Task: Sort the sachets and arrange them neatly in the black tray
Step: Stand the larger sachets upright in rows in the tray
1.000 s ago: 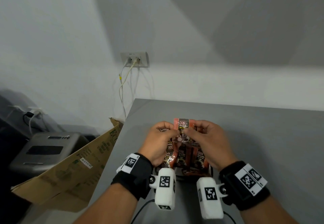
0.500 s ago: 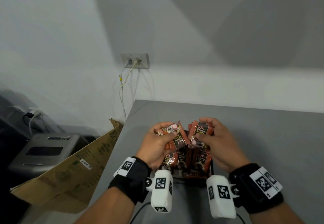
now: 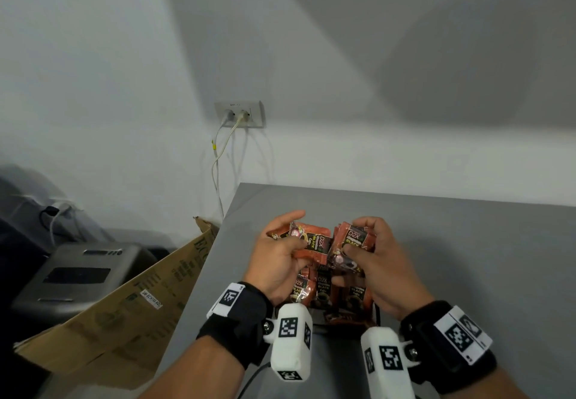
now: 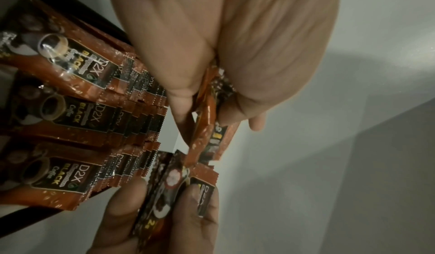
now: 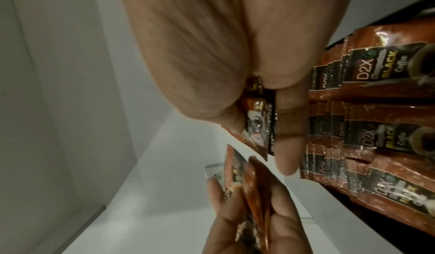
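Observation:
Orange-brown coffee sachets [image 3: 324, 289] stand in three rows inside the black tray [image 3: 375, 317] on the grey table, mostly hidden behind my hands. My left hand [image 3: 280, 252] pinches a small bundle of sachets [image 3: 314, 242] above the tray, lying sideways. My right hand [image 3: 371, 252] grips a second bundle of sachets [image 3: 353, 238] just to the right of it. The left wrist view shows the tray rows [image 4: 77, 124] at the left and both held bundles [image 4: 207, 120] edge-on. The right wrist view shows the rows [image 5: 367, 124] at the right.
The grey table [image 3: 467, 258] stretches right and toward the white wall. Left of the table lean a cardboard sheet [image 3: 124, 305] and a grey machine [image 3: 78, 274]. A wall socket [image 3: 240, 114] with white cables hangs above the table's far left corner.
One second ago both hands held a single stack together above the tray. The stack has been split, and the hands have drawn apart sideways, each keeping a bundle.

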{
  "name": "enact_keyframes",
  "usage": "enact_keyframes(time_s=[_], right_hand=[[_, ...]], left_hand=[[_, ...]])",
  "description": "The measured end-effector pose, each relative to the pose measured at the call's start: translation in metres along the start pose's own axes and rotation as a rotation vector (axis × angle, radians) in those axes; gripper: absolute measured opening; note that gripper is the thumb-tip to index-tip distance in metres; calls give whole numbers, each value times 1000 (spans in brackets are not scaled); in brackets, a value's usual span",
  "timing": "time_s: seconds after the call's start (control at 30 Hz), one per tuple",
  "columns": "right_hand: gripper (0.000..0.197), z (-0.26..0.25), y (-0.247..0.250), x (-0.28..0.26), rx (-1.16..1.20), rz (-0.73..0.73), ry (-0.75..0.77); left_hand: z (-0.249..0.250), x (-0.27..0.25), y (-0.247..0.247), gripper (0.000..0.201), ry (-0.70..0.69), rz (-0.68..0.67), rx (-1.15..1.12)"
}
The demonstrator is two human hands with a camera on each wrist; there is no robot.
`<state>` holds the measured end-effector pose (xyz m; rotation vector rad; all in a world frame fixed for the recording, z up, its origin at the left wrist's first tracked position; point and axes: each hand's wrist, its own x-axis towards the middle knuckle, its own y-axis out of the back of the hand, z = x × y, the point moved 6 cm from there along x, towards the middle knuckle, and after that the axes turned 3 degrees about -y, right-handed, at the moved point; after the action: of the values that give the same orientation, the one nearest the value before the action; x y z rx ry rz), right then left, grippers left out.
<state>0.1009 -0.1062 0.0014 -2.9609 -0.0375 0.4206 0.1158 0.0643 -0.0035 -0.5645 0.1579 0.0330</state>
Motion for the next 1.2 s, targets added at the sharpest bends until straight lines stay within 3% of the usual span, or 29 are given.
enact_keyframes(time_s=[0.1, 0.33, 0.5, 0.7, 0.87, 1.0, 1.2], right_hand=[[33, 5, -8, 0, 34, -38, -7], [39, 11, -25, 1, 227, -105, -61], [30, 6, -27, 5, 225, -29, -59], [34, -3, -1, 12, 106, 15, -52], [39, 1, 6, 13, -71, 65, -4], [38, 5, -1, 11, 20, 15, -22], [41, 4, -9, 5, -39, -46, 22]], left_hand=[[-2, 0, -2, 19, -25, 42, 32], [-11, -3, 7, 19, -115, 201, 215], [-13, -7, -4, 20, -100, 77, 334], [-7, -4, 10, 34, 59, 69, 95], [-3, 0, 13, 25, 37, 38, 67], [-2, 0, 9, 28, -18, -1, 58], [-4, -1, -1, 32, -115, -8, 225]])
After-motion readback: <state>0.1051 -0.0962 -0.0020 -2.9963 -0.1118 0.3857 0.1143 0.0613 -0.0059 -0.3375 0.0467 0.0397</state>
